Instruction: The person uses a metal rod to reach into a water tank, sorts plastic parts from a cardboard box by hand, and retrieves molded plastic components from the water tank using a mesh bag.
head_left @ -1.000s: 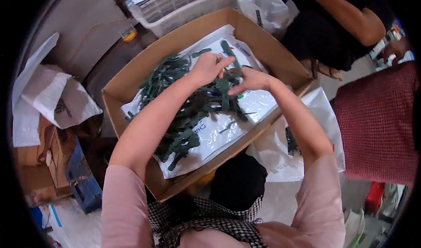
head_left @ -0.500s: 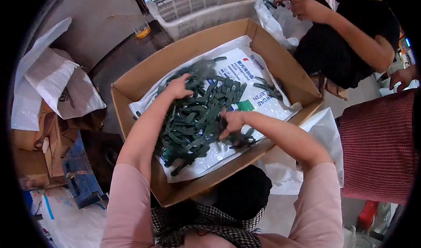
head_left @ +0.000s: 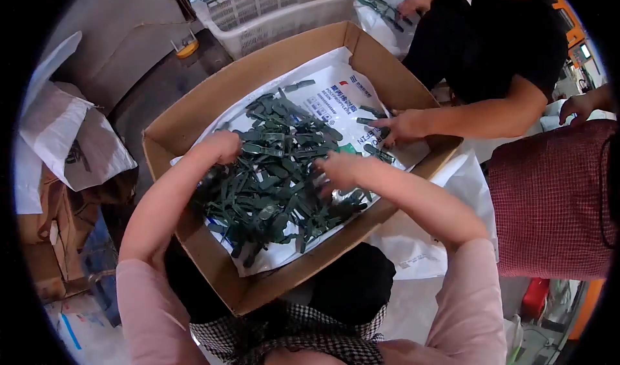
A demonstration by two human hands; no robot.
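White crate [head_left: 290, 26], yellow object [head_left: 187, 49], red checked fabric [head_left: 549, 203], crumpled sack [head_left: 97, 148]

Clock directions are taken from the middle of the cardboard box [head_left: 248, 64]. Cardboard boxes: one. Printed polypropylene-resin sacks lining it: one [head_left: 339, 106]. Dark green plastic pieces [head_left: 278, 187] upon it: dozens, overlapping, exact number not determinable. Wearer's hands over the pile: two, the left hand [head_left: 224, 146] at 9 o'clock, the right hand [head_left: 342, 171] at 3. White plastic crates: one [head_left: 258, 39], at 12. White plastic bags on the right: two, one [head_left: 371, 26] at 1, another [head_left: 445, 216] at 4. Hands of the co-worker in black: two, one [head_left: 416, 3] at 1, one [head_left: 402, 127] at 2. Maroon checked cloths: one [head_left: 549, 203], at 3.
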